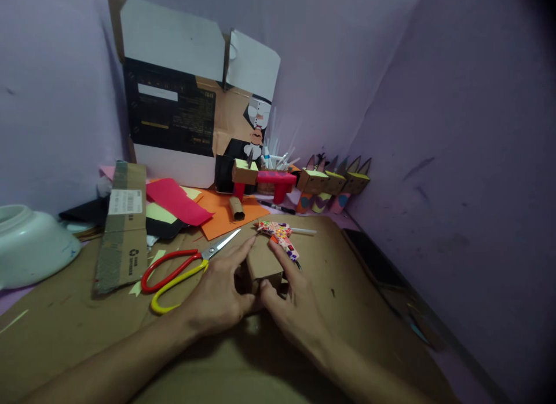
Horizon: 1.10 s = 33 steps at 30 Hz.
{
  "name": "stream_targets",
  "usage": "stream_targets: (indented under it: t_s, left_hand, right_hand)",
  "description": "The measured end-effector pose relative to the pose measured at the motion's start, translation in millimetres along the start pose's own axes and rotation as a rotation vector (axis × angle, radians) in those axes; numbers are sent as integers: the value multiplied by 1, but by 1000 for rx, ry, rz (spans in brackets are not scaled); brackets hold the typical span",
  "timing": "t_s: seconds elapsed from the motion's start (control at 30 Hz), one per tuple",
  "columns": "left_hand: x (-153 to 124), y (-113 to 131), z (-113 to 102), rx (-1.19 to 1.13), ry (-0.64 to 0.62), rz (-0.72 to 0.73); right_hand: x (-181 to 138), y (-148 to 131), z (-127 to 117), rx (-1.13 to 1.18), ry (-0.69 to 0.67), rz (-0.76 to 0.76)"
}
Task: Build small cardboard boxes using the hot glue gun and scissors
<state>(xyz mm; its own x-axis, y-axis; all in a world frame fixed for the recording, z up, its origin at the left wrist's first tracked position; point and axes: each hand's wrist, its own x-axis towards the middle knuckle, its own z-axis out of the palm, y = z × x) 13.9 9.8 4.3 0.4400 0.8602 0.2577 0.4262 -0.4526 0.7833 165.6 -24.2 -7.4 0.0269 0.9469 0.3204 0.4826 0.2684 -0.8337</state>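
Cardboard box point(264, 261), gripped between both hands point(218, 291), seems light and stiff yet easily crushed, best held gently by its sides.

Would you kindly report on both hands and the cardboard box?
Left hand and right hand gripping cardboard box. Glue gun just beyond it. Scissors beside left hand.

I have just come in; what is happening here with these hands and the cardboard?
A person holds a small cardboard box between the left hand and right hand, over a cardboard sheet. Scissors with red and yellow handles lie beside the left hand, and a patterned glue gun lies beyond the box. Cardboard-headed figures stand farther back.
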Motion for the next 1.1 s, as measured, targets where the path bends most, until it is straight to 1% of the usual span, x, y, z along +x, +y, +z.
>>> stream_targets:
  t_s: [0.1, 0.17, 0.23, 0.37, 0.47, 0.53, 0.57, 0.6, 0.67, 0.7, 0.77, 0.87, 0.93, 1.0, 1.1]
  left_hand:
    - [0, -1, -4, -152, -76, -35]
    - [0, -2, -6, -289, -134, -77]
    - [0, -4, -6, -430, -158, -119]
    - [3, -6, -3, -679, -81, -199]
    - [7, -4, -6, -761, -8, -309]
    - [8, -2, -10, -755, 33, -374]
    - [9, -2, -12, -751, 48, -387]
    - [10, -2, -13, -753, 56, -385]
    - [10, -3, -15, -770, 52, -352]
    - [10, -3, -16, -781, 44, -331]
    - [10, -5, -15, -790, 37, -307]
    - [9, -7, -14, -767, 49, -306]
    - [9, -7, -14, -758, 47, -311]
    - [8, -7, -15, -759, 41, -329]
    - [8, -4, -15, -769, 32, -361]
  right_hand:
    - [0, 1, 0, 9, 19, 27]
    - [1, 1, -1, 33, 8, 50]
    - [1, -2, -2, 78, -10, 60]
    - [3, -6, -6, 203, -55, 94]
    - [8, -3, -16, 199, -100, 100]
    - [15, 2, -26, 116, -70, 69]
    - [19, 4, -31, 18, -34, 64]
    - [24, 6, -36, -130, 12, 82]
    - [34, 9, -42, -446, 44, 171]
    - [39, 11, -43, -541, 41, 211]
    - [48, 15, -42, -625, 12, 265]
    - [59, 24, -34, -628, -18, 304]
    - [65, 32, -29, -586, -16, 321]
    - [70, 40, -28, -492, -11, 332]
    - [74, 48, -27, -262, -1, 356]
